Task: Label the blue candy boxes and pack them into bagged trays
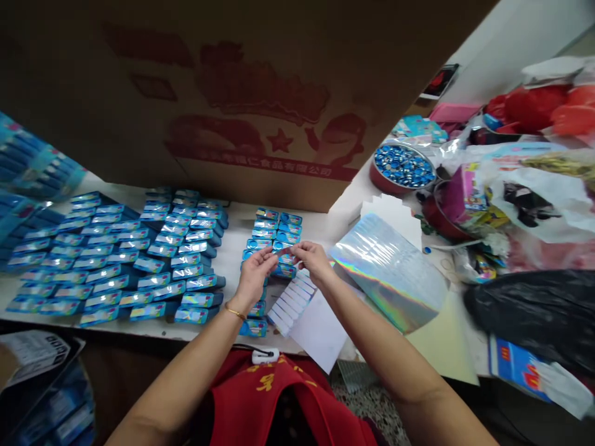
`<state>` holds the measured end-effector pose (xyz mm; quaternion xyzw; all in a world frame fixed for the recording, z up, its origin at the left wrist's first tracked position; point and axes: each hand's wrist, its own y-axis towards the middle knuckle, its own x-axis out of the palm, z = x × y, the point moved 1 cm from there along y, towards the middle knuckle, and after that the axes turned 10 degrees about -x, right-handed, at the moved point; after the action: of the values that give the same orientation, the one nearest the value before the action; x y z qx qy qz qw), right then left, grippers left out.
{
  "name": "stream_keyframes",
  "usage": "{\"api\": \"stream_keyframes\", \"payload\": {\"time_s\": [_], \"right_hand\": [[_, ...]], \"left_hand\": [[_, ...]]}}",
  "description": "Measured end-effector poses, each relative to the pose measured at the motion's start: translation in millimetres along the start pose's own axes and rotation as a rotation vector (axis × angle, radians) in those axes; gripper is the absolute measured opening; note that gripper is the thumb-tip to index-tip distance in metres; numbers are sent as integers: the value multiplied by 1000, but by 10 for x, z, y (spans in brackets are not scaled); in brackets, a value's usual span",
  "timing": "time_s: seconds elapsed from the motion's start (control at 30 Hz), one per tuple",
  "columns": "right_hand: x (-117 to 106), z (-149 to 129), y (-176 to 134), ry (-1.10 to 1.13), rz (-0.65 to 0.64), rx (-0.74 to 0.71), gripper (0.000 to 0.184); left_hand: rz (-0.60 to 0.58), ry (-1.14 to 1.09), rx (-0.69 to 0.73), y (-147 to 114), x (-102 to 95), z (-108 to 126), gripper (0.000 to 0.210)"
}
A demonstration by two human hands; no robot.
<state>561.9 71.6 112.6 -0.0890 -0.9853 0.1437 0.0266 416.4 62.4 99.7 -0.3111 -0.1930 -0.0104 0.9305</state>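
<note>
Between the fingertips of my left hand (255, 274) and my right hand (313, 259) a thin clear-looking sticker strip (284, 250) is stretched, pinched at both ends. The hands are held above two columns of small blue boxes (289, 227), several of which lie partly under my fingers. Just below my right hand lies a sheet of label strips (292, 303) in rows, overlapping a plain white paper (320, 331). A shiny rainbow-reflecting sticker sheet (390, 272) lies to the right of that hand.
Many more blue boxes (193, 248) stand in rows on the white table (232, 217) at left. A large cardboard carton (260, 186) rises behind. To the right are a red pot of blue caps (403, 167), another pot (441, 210), plastic bags (548, 198) and a black bag (530, 310).
</note>
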Motion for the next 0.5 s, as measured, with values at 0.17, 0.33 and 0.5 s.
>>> {"api": "stream_keyframes", "payload": {"time_s": [0.17,0.33,0.5], "right_hand": [[513,354,30,65,96,40,21],[835,630,211,-20,191,-109,19],[968,751,412,-262,207,-166,22]], "left_hand": [[100,27,29,105,-429,114,39],[177,231,87,436,-817,196,44],[203,426,159,843,-979,217,31]]}}
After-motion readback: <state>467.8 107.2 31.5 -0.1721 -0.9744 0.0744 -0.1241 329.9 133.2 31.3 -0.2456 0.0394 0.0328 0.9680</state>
